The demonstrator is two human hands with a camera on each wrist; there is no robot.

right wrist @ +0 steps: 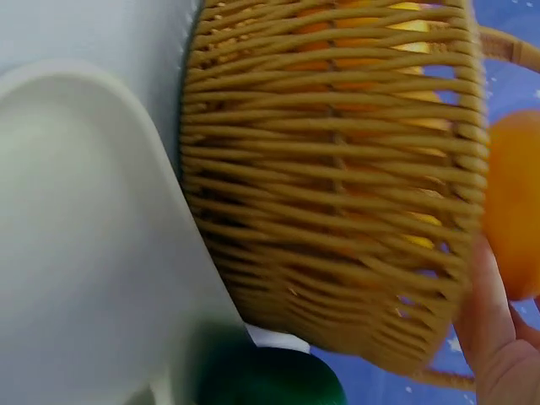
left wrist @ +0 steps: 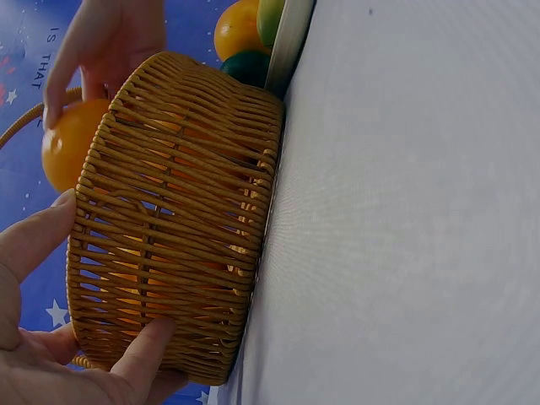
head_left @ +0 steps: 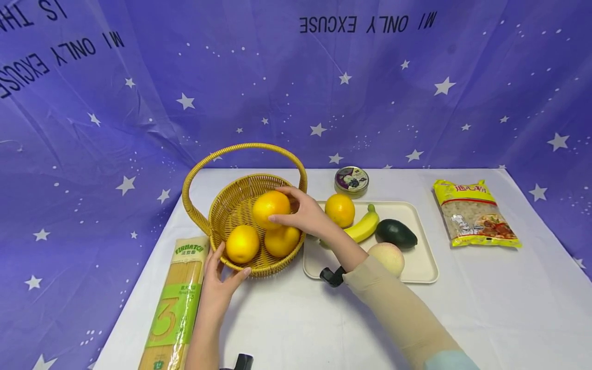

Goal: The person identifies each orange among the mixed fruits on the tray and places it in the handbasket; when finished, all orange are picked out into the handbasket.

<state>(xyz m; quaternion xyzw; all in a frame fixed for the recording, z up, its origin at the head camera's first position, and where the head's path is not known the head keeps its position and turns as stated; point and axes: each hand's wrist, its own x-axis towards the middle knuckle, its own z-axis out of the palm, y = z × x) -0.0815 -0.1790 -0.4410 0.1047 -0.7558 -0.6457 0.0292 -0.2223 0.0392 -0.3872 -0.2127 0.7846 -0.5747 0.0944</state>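
Observation:
My right hand point(head_left: 302, 210) grips an orange point(head_left: 268, 208) over the wicker basket point(head_left: 226, 200), thumb on its near side and fingers behind. Below it, two more oranges, a left one point(head_left: 242, 244) and a right one point(head_left: 281, 244), lie inside. At the basket's near left rim, my left hand point(head_left: 217, 288) holds the wall. The left wrist view shows that thumb point(left wrist: 46, 224) on the rim and a finger point(left wrist: 148, 354) against the woven side. In the right wrist view, the held orange point(right wrist: 516, 202) shows beyond the rim, and most of the right hand is out of frame.
Right of the basket, a cream tray point(head_left: 427, 270) bears an orange point(head_left: 339, 208), a banana point(head_left: 365, 227), an avocado point(head_left: 396, 234) and a peach point(head_left: 390, 258). A round tin point(head_left: 351, 181) stands behind it. A spaghetti pack point(head_left: 173, 308) lies left, a yellow food bag point(head_left: 478, 213) far right.

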